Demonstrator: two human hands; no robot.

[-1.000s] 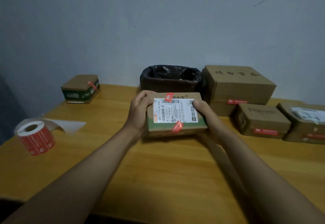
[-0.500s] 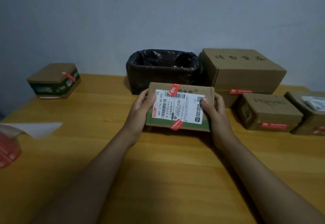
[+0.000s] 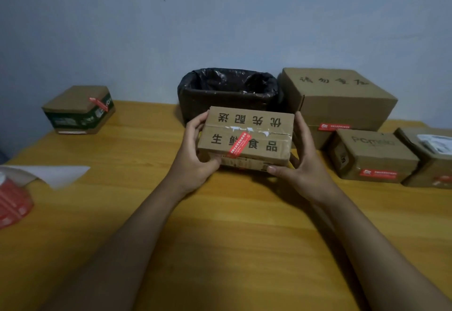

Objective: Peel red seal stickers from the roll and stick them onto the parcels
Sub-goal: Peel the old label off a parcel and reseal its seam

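Head view, looking down on two bare forearms. Left hand [image 3: 195, 150] and right hand [image 3: 299, 161] curled around the short ends of one brown cardboard parcel [image 3: 247, 134], thumbs on its near edges, fingers wrapped behind. Parcel held just above a yellow wooden table [image 3: 220, 237], near its middle, printed with large black characters in two rows, the far row upside down. One red seal sticker [image 3: 239, 145] slanted across the taped centre seam and down over the near edge.

Turned over since half a second ago: white shipping label then facing up, now out of sight; plain printed face now uppermost.

Just behind the parcel, one rectangular bin lined with crinkled black plastic [image 3: 230, 90]. To its right, three more brown cardboard boxes: one large [image 3: 342, 95], one small box beside it [image 3: 371, 156], one cut off at the frame edge [image 3: 433, 156]; a red sticker visible on each. Far left, one cardboard box with green printed sides [image 3: 78, 110], also red-stickered. At the left edge, one blurred red sticker roll [image 3: 12, 203] with a strip of white backing paper [image 3: 56, 173] trailing off it.
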